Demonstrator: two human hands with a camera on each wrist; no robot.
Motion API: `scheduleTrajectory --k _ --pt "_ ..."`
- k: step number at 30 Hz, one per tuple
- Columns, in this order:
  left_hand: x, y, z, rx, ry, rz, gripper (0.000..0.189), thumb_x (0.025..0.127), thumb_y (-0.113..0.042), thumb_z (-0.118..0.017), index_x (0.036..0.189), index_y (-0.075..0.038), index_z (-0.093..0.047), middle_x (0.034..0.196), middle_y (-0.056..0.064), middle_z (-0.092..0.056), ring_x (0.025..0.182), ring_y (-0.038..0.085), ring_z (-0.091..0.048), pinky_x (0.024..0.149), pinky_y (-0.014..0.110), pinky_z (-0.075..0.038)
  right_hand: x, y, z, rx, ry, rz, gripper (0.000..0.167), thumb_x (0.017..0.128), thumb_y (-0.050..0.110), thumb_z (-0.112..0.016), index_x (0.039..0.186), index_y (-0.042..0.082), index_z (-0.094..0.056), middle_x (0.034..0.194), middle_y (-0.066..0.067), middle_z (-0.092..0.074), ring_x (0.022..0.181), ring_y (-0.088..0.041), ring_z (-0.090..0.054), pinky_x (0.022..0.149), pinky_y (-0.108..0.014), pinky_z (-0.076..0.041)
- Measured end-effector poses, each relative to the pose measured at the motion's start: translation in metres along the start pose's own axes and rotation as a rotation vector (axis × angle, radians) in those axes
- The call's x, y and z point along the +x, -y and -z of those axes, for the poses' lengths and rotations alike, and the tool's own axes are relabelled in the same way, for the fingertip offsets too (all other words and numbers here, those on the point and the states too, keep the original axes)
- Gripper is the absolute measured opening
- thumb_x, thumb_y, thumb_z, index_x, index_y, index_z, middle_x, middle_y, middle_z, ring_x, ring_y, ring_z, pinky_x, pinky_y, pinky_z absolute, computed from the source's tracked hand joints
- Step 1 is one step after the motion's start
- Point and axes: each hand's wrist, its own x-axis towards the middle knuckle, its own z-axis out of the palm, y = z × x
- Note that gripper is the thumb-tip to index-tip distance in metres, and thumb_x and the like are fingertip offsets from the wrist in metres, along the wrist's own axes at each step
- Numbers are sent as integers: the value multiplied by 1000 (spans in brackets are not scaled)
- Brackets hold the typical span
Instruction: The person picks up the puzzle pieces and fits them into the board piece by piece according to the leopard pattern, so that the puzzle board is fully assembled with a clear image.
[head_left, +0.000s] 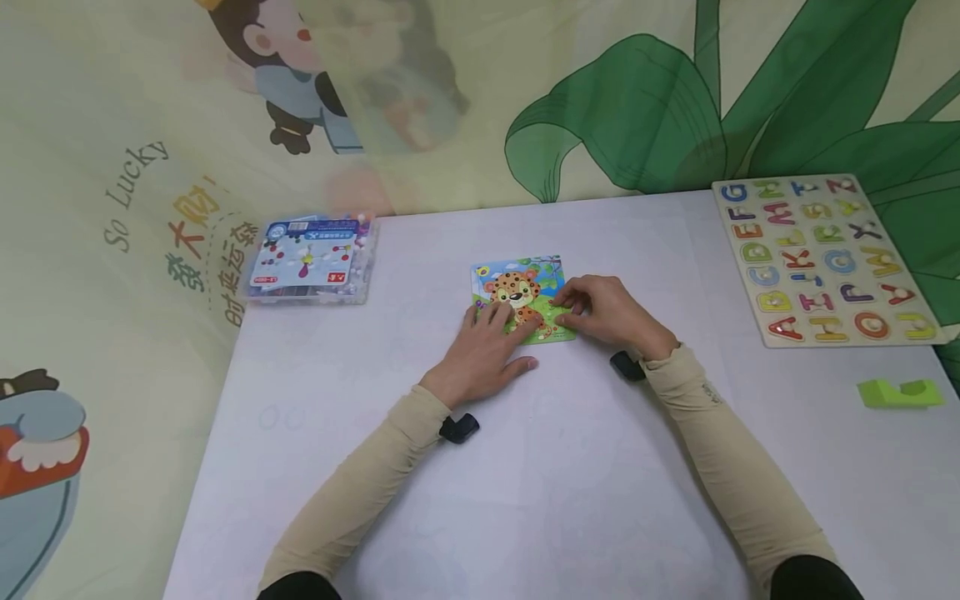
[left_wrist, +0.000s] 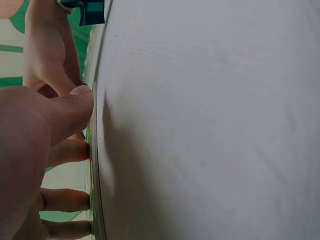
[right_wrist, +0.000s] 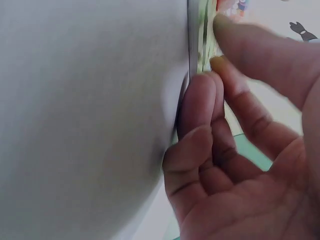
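A leopard picture puzzle [head_left: 517, 283] with a blue and green background lies flat on the table. My left hand [head_left: 483, 357] rests on its lower left part, fingers spread, fingertips on the picture; its thumb extends towards the front edge. At the puzzle's right edge, my right hand [head_left: 606, 312] has curled fingers, with thumb and index finger on the border. In the right wrist view, the right thumb [right_wrist: 250, 47] touches the puzzle's face while other fingers bend beside its edge. Whether a separate piece lies between the fingertips is hidden.
A clear plastic case [head_left: 309, 258] with a blue label stands at the back left. An alphabet board [head_left: 828, 258] with coloured letters lies at the back right. Nearer on the right is a lime-green notched block [head_left: 900, 393]. A printed curtain [head_left: 465, 167] hangs behind the table.
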Motion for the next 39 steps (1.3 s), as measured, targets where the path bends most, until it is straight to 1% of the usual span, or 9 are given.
scheduleTrajectory --k 8,14,21,25,29,32,34,37,39 --pt "3 -7 1 -22 -7 8 57 108 -52 -56 157 -25 -49 155 14 -46 144 41 -42 124 67 -27 -1 2 -4 29 -34 -73 22 92 9 -83 109 0 -71 96 -14 -72 85 -25 -67 78 -35 -55" --pt "4 -6 1 -32 -5 5 56 108 -49 -56 157 -21 -50 161 11 -43 154 43 -33 125 69 -24 3 2 -4 30 -23 -75 25 92 7 -83 112 -1 -69 97 -15 -71 86 -25 -67 79 -37 -55" --pt "7 8 -3 -125 -1 9 55 110 -45 -55 159 -21 -48 167 10 -38 160 41 -27 127 71 -20 4 -4 7 2 -5 -43 42 95 14 -81 130 1 -65 108 -17 -72 97 -29 -69 88 -45 -57" --pt "1 30 2 -186 -72 20 62 109 -44 -56 165 -21 -39 174 13 -26 163 42 -19 128 72 -14 -4 -19 32 -110 -104 -56 64 99 22 -77 153 0 -50 140 -26 -62 128 -43 -59 109 -60 -48" --pt "-15 69 25 -163 -144 138 77 109 -46 -55 171 -17 -20 180 14 -7 165 44 -3 128 73 -3 -21 -41 75 -323 -227 -121 87 104 33 -69 168 1 -20 172 -30 -23 157 -53 -24 124 -73 -22" --pt "-35 102 44 -95 -163 274 86 109 -49 -54 172 -14 -8 180 13 4 165 45 7 127 75 4 -43 -58 108 -444 -254 -232 92 108 47 -56 171 6 -1 177 -26 2 162 -52 2 126 -76 -4" --pt "-51 121 53 -59 -157 353 89 108 -50 -54 172 -14 -4 180 12 8 164 45 11 125 76 7 -58 -69 127 -478 -260 -295 92 110 54 -46 170 8 4 177 -22 11 162 -50 13 126 -76 5" --pt "-72 142 61 -37 -125 436 92 108 -50 -56 172 -14 -2 180 11 13 164 46 14 123 78 10 -79 -81 148 -490 -273 -344 91 109 60 -37 170 9 7 176 -19 16 161 -48 19 124 -78 9" --pt "-81 149 64 -39 -101 467 92 107 -50 -56 172 -15 -1 179 10 16 163 46 17 123 78 14 -88 -86 155 -489 -289 -349 91 109 60 -35 170 8 6 176 -20 16 162 -49 18 123 -79 8"
